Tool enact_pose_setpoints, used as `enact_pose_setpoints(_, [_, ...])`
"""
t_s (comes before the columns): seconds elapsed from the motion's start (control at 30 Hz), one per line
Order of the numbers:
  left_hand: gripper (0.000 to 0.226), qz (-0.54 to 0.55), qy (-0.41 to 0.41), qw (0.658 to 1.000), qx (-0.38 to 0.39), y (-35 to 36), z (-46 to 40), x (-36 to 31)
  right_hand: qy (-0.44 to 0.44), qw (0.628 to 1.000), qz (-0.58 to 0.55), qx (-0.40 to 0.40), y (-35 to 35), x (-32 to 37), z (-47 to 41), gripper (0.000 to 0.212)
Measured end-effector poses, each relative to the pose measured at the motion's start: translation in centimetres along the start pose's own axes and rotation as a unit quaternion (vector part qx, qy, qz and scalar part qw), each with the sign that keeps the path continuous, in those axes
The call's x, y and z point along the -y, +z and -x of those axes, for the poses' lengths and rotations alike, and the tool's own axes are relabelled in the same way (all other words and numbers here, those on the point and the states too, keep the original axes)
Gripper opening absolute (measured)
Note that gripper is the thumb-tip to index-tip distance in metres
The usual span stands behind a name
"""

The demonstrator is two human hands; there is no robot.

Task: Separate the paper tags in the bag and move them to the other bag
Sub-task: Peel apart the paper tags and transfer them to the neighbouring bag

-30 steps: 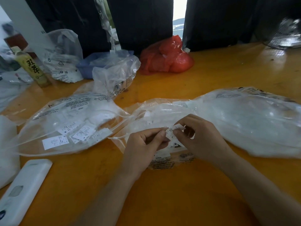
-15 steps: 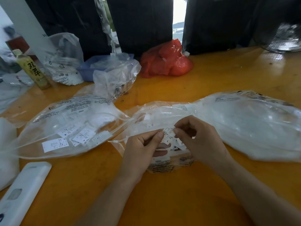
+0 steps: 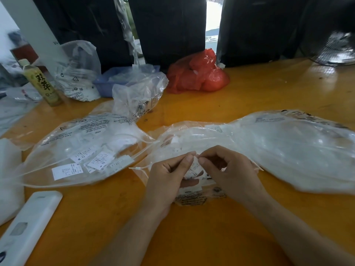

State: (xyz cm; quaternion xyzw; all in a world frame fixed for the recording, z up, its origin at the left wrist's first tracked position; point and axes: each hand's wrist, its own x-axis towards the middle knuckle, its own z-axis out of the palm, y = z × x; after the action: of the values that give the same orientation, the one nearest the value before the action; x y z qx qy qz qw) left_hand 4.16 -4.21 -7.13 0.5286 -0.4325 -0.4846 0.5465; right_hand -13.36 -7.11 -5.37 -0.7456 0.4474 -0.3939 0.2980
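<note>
Both hands meet over the near middle of the table (image 3: 249, 96), left hand (image 3: 165, 177) and right hand (image 3: 230, 175) pinching a paper tag (image 3: 195, 166) between them, right above the mouth of the big bag (image 3: 288, 150) stretching off to the right. To the left lies the other bag (image 3: 76, 150) with loose tags (image 3: 99, 162) inside, a remote (image 3: 28, 227) in front of it. Behind stand a bottle (image 3: 41, 83), a tray (image 3: 109, 83) and a knotted bag (image 3: 197, 73).

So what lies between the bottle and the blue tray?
In the head view, a white plastic bag with printing stands between the bottle and the blue tray.

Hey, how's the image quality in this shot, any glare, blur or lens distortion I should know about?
Head view: bright daylight blows out the gap between the dark curtains; glare streaks the clear bag on the right and the glossy table; the fan at the corner is smeared; wide-angle bending shows at the edges; both hands' fingers look sharp.
</note>
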Motion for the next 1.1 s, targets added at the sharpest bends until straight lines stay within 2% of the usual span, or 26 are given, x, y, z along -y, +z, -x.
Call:
enact_pose_setpoints(0.17, [0.022,-0.015,0.006,1.000,0.005,-0.2,0.0,0.1,-0.007,1.000,0.011,0.017,0.5,0.0,0.3,0.015])
enact_pose_setpoints(0.3, [0.025,-0.007,0.011,1.000,0.012,-0.1,0.0,0.0,-0.009,0.999,-0.001,-0.036,0.3,-0.1,0.3,0.016])
enact_pose_setpoints(0.37, [0.028,-0.032,0.040,0.999,-0.002,-0.1,0.2,-0.3,0.000,0.998,-0.016,-0.053,0.1,-0.2,0.2,0.019])
enact_pose_setpoints(0.43, [0.036,-0.107,0.107,0.988,-0.035,-0.4,0.2,-0.6,0.015,0.998,-0.032,-0.059,-0.1,-0.3,0.0,0.021])
enact_pose_setpoints(0.5, [0.037,-0.198,0.190,0.957,-0.093,-1.3,0.0,-1.3,0.023,0.997,-0.031,-0.072,-0.7,-0.4,-0.3,0.016])
enact_pose_setpoints(0.57, [0.028,-0.299,0.281,0.894,-0.181,-3.1,-0.6,-2.3,0.013,0.994,0.018,-0.108,-1.8,-0.4,-0.7,0.010])
enact_pose_setpoints(0.63, [0.022,-0.383,0.313,0.825,-0.274,-5.7,-1.1,-3.2,0.013,0.981,0.108,-0.158,-3.7,-0.8,-1.3,0.005])
enact_pose_setpoints(0.7, [0.022,-0.444,0.258,0.797,-0.319,-8.6,-1.6,-3.6,0.059,0.959,0.221,-0.171,-6.0,-1.8,-2.1,0.004])
enact_pose_setpoints(0.8, [0.021,-0.523,0.135,0.779,-0.317,-11.9,-2.2,-3.1,0.163,0.911,0.358,-0.121,-8.8,-4.0,-2.8,0.019])
enact_pose_setpoints(0.9, [0.023,-0.570,0.076,0.745,-0.337,-13.4,-2.6,-2.6,0.217,0.884,0.401,-0.105,-10.2,-5.5,-2.7,0.022])
enact_pose_setpoints(1.0, [0.030,-0.638,-0.033,0.698,-0.324,-13.4,-2.9,-2.2,0.249,0.865,0.433,-0.049,-10.6,-6.2,-2.6,0.038])
enact_pose_setpoints(1.1, [0.035,-0.659,-0.087,0.678,-0.314,-12.8,-2.9,-2.3,0.269,0.853,0.446,-0.022,-10.5,-6.9,-2.5,0.031])
